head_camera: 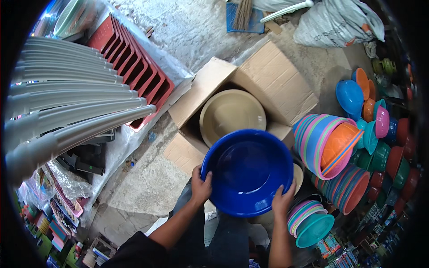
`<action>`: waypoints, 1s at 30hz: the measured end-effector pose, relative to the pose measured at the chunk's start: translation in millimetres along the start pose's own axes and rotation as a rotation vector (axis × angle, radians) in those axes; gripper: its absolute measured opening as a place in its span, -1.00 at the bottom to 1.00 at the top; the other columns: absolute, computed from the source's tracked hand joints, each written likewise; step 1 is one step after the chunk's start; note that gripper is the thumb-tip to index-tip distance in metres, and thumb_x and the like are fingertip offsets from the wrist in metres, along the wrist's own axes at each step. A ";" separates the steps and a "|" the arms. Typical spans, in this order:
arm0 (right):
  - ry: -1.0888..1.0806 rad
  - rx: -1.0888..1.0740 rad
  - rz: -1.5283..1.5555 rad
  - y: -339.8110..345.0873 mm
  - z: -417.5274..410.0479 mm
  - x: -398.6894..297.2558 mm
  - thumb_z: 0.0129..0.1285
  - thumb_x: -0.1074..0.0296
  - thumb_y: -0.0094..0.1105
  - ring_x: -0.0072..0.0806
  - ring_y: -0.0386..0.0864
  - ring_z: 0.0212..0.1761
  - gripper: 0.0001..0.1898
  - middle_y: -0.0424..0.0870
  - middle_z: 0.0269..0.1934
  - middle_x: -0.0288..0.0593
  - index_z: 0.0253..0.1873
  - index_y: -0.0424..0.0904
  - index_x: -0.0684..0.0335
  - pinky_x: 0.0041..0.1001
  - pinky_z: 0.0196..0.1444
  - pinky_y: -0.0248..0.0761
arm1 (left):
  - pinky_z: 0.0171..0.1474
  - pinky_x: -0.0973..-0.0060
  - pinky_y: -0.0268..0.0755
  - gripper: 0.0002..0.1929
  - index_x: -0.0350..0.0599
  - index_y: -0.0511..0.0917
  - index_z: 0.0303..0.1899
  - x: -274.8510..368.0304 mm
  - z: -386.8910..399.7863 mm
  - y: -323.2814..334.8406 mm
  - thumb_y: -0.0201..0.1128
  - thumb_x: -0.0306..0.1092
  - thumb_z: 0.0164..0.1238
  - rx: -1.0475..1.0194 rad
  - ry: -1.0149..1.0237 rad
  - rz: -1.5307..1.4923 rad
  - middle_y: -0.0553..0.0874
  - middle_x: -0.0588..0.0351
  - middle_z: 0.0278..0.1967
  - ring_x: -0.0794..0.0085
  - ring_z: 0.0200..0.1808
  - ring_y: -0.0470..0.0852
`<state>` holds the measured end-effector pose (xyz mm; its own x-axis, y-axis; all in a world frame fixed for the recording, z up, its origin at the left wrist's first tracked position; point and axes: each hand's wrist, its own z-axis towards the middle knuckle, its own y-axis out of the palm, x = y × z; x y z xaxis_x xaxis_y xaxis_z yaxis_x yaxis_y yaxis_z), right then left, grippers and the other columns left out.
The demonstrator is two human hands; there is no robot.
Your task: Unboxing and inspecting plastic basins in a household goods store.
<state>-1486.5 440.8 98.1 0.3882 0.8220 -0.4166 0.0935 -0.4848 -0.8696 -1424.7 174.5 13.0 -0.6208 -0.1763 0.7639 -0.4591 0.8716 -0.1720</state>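
Observation:
A round, glossy blue plastic basin (pixel 246 167) is held between both my hands above my lap, its open side facing up. My left hand (pixel 201 186) grips its rim at the left, the thumb over the edge. At the lower right, my right hand (pixel 283 199) grips the same rim, thumb on the inner side. Just beyond the blue basin stands an open cardboard box (pixel 274 83) with its flaps spread. A tan basin (pixel 231 115) lies inside the box, partly hidden by the blue one.
Nested red plastic trays (pixel 134 67) and a row of grey plastic legs (pixel 83 124) stand at the left. Stacked striped basins (pixel 311 144) and a teal strainer (pixel 315 231) are at the right. A blue dustpan (pixel 231 20) and a white woven sack (pixel 335 25) lie beyond the box.

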 end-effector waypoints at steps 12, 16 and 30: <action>0.090 0.006 0.260 -67.2 -132.5 23.1 0.26 0.43 0.17 0.17 0.40 0.31 -0.38 0.41 0.26 0.34 0.40 0.20 0.45 -0.11 0.36 0.24 | 0.18 0.46 0.39 -0.63 -0.24 0.35 0.16 62.2 -99.3 -66.4 0.12 -0.61 0.34 -0.271 0.087 0.025 0.57 0.04 -0.02 0.44 0.03 0.54; 0.055 0.077 0.273 -119.8 -145.6 33.9 0.27 0.42 0.17 0.19 0.42 0.28 -0.38 0.44 0.24 0.33 0.40 0.21 0.44 -0.10 0.33 0.28 | 0.21 0.46 0.36 -0.55 -0.22 0.34 0.16 112.9 -141.3 -50.0 0.07 -0.69 0.21 -0.362 0.197 -0.028 0.54 0.04 0.00 0.43 0.06 0.52; -0.200 0.465 0.408 -352.0 -172.1 33.1 0.32 0.33 0.19 0.13 0.47 0.28 -0.41 0.49 0.23 0.32 0.37 0.27 0.47 -0.14 0.33 0.31 | 0.20 0.43 0.40 -0.48 -0.21 0.35 0.16 258.4 -277.9 24.9 0.05 -0.66 0.06 -0.596 0.543 -0.242 0.56 0.11 -0.01 0.43 0.05 0.56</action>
<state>-1348.8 587.3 436.0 0.1263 0.6607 -0.7400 -0.4496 -0.6268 -0.6364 -1420.0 277.8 378.9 -0.0864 -0.2778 0.9567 -0.0329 0.9606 0.2759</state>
